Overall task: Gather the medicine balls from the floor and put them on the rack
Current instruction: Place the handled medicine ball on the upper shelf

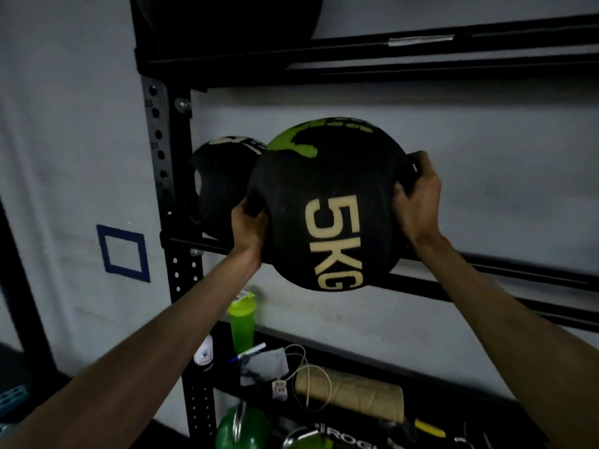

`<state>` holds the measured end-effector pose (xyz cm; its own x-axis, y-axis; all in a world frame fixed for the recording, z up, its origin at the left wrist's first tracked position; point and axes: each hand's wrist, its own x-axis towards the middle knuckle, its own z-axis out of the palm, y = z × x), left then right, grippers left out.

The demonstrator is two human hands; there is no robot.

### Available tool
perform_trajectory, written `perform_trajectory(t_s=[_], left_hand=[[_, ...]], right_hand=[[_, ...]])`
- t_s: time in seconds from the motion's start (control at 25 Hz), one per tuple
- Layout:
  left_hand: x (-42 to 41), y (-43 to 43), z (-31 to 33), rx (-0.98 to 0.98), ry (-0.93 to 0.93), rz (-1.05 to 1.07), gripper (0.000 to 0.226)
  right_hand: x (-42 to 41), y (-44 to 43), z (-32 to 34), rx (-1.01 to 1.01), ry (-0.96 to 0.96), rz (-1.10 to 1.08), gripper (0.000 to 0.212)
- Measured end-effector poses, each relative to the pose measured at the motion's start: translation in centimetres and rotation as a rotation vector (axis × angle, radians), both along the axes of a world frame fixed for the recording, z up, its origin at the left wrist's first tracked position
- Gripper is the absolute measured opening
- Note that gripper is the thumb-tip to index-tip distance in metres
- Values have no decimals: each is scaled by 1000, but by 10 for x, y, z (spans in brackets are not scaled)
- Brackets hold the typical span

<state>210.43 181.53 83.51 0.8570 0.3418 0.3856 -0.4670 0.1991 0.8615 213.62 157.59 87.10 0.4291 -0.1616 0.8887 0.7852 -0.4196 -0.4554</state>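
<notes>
Both left hand and right hand are gripping sides of black rubber 5KG medicine ball mid-frame; risking roll-off if releasing off-centre on black metal rack rail.

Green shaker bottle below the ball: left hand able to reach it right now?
Probably not yet: the left hand grips the 5KG ball, as does the right hand. The green shaker bottle stands below that wrist, nothing between, so once freed it looks reachable.
</notes>
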Motion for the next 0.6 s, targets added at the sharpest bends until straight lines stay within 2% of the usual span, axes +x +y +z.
perform_trajectory(t_s=[0.12, 0.16, 0.28, 0.4, 0.56, 0.6], left_hand=[[35, -5, -6, 55, -14, 151, 22], [45, -7, -10, 72, 3, 194, 17], [63, -7, -21, 133, 66, 289, 22], [80, -2, -28, 271, 72, 411, 15], [91, 4, -25, 443, 174, 562, 9], [91, 2, -23, 521, 186, 623, 16]], right_hand=[[41, -7, 4, -37, -87, 71, 20], [53, -8, 7, -55, -107, 100, 22], [84, -6, 10, -107, -136, 138, 21], [112, -5, 9, -113, -113, 188, 13], [130, 1, 13, -75, 53, 286, 10], [139, 0, 12, -45, 130, 315, 9]])
